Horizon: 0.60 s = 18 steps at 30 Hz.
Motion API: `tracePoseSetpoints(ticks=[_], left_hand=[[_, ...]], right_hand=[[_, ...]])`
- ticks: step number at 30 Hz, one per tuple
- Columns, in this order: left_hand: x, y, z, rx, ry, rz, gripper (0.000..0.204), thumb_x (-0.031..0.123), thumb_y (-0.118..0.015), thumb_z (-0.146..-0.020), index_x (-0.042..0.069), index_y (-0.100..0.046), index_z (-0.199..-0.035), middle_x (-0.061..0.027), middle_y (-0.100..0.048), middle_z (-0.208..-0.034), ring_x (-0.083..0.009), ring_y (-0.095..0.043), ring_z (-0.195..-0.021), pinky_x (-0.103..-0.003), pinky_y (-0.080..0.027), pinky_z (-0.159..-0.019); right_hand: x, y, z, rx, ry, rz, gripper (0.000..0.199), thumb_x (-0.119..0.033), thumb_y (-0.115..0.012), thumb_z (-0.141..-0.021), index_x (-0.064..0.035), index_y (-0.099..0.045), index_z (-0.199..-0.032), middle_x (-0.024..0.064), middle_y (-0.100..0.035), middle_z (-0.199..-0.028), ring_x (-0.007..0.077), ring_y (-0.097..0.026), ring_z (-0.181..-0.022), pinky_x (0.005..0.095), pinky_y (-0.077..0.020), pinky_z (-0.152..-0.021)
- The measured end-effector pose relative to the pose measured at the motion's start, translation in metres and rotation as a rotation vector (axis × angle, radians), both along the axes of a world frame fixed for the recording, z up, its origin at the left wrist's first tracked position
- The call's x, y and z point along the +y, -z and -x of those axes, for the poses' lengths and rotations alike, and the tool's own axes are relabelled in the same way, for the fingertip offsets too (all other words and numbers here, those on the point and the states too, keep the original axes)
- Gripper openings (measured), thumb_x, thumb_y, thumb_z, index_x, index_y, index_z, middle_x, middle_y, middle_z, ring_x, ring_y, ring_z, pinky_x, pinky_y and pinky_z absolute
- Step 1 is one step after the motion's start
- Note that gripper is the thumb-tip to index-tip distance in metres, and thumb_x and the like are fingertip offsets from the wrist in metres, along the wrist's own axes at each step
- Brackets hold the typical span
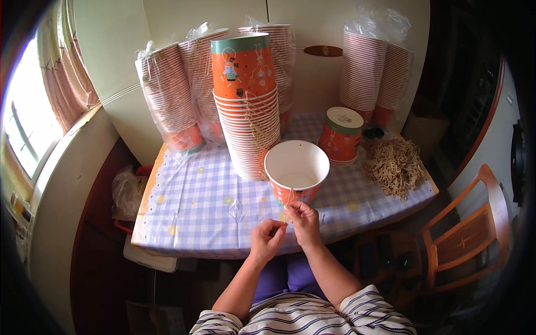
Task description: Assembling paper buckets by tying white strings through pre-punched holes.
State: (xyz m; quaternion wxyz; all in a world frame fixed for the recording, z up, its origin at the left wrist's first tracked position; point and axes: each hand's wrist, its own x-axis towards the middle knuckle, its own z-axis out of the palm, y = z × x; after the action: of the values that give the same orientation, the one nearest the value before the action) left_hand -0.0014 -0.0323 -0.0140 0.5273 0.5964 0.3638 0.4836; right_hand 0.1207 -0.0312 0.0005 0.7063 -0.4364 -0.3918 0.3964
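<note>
An orange paper bucket (289, 194) stands upright at the table's near side, its white inside facing up. Just in front of its rim, a thin tan cord (291, 196) runs down from the bucket to my fingers. My right hand (304, 224) pinches this cord close to the bucket's front. Slightly lower and to the left, my left hand (268, 239) is closed with thumb and forefinger on the cord's lower part. Whether the cord passes through the bucket's wall is hidden by my fingers.
Behind the bucket rises a tall stack of orange buckets (245, 125) with cords hanging down its side. A shorter upside-down stack (339, 139) stands right, beside a tangled cord heap (394, 167). Plastic-wrapped stacks (167, 92) line the back. A wooden chair (469, 229) is at right.
</note>
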Motion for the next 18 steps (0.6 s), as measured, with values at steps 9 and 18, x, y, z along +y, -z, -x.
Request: tracePoseSetpoints(ticks=[9, 18], left_hand=[[-0.018, -0.014, 0.003, 0.408, 0.035, -0.38, 0.009, 0.002, -0.063, -0.075, 0.002, -0.065, -0.083, -0.0112, -0.058, -0.071, -0.0235, -0.059, -0.058, -0.031, -0.048, -0.054], [-0.019, -0.005, 0.002, 0.446, 0.047, -0.515, 0.007, 0.001, -0.064, -0.074, 0.002, -0.065, -0.081, -0.0116, -0.059, -0.072, -0.0265, -0.059, -0.057, -0.032, -0.048, -0.053]], right_hand=[[0.013, -0.01, -0.003, -0.016, 0.149, -0.027, 0.015, -0.013, -0.065, -0.085, 0.0012, -0.063, -0.086, -0.0011, -0.059, -0.072, 0.0039, -0.05, -0.065, 0.0195, -0.0409, -0.059], [0.018, -0.019, 0.0, 0.03, 0.252, -0.035, 0.021, -0.019, -0.066, -0.086, 0.0018, -0.065, -0.082, -0.0015, -0.058, -0.067, 0.0029, -0.047, -0.06, 0.0197, -0.038, -0.053]])
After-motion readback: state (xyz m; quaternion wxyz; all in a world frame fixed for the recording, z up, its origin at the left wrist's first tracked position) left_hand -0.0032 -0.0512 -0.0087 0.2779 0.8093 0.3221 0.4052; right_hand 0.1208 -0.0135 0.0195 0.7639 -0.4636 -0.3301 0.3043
